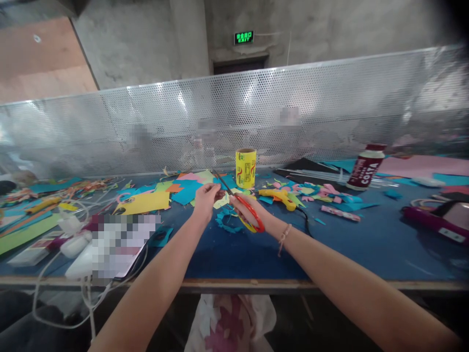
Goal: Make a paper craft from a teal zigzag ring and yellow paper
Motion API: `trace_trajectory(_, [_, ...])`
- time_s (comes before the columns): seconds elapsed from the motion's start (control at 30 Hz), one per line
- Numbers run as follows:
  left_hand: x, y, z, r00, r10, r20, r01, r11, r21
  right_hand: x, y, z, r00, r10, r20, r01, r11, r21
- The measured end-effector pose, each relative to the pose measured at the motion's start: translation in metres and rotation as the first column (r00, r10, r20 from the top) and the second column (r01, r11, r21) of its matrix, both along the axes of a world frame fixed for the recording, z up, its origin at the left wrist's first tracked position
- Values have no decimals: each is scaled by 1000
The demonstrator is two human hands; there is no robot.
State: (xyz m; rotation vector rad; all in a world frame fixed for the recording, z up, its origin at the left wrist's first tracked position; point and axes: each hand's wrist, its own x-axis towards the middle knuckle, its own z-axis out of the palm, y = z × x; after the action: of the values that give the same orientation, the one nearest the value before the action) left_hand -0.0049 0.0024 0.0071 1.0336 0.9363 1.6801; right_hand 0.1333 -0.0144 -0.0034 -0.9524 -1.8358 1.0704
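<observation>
While both bare forearms reached in from the near edge and converged over the middle of the table [351,249], the right hand [246,208] held a pair of scissors [253,211], its fingers wrapped about the red and yellow handles. The blades pointed up and away, leaning leftward past the fingertips of the left hand [208,197]. That left hand was raised, its thumb and fingers drawn narrowly together just beside the blades; whether a small scrap was pinched there could not be told. The left forearm slanted inward and forward to a lifted wrist, and the right forearm mirrored it at a lower slant, a bracelet [284,236] circling its wrist. Below the hands, a fringed blue paper ring [223,225] lay on the table, partly covered by the right hand. Just beyond stood a yellow roll [245,168], upright, with a yellow glue gun [279,196] lying to its right and yellow paper [148,202] spread to the left.
</observation>
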Motion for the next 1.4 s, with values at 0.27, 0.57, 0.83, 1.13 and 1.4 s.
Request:
trace_trajectory(0.27, [-1, 3, -1, 1000, 8, 14, -8, 1000, 8, 9, 22, 0, 923, -276, 270, 208, 945, 253])
trace_trajectory(0.57, [-5, 4, -4, 995, -17, -97, 18, 1000, 9, 47, 51, -6, 571, -472, 672, 195, 873, 447])
trace_trajectory(0.83, [1, 2, -11, 933, -127, -336, 165, 982, 89, 21, 43, -5, 998, -8, -61, 5, 999, -54])
trace_trajectory(1.13, [3, 2, -14, 894, -191, -405, 237, 969, 65, 16, 38, -3, 952, -39, -304, 44, 999, 8])
trace_trajectory(1.4, [6, -1, -14, 933, -242, -265, 239, 970, -44, 14, 44, -7, 912, -122, -391, 110, 993, -53])
